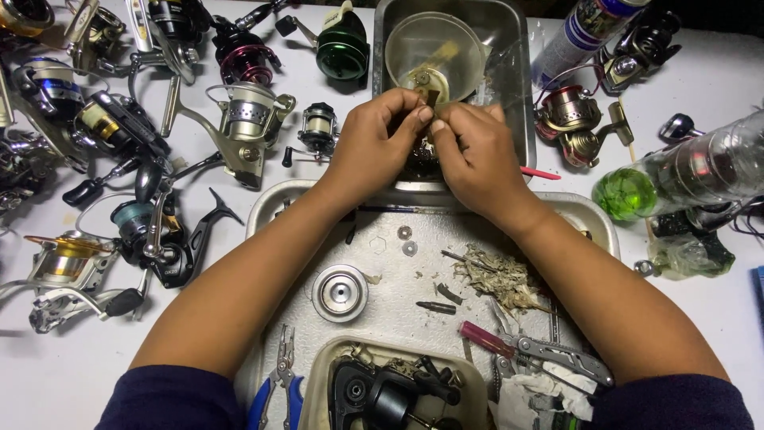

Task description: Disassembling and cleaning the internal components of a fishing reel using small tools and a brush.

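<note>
We observe one small reel part (424,102) pinched between the fingertips of the left hand (372,146) and the right hand (477,155). It is dark brownish, and only a short upper section shows above the fingers; the rest is covered, so we cannot tell its full shape. It is held clear of any surface, above the near end of a deep rectangular metal tray (525,95), just in front of a round clear plastic bowl (469,48) sitting in that tray.
</note>
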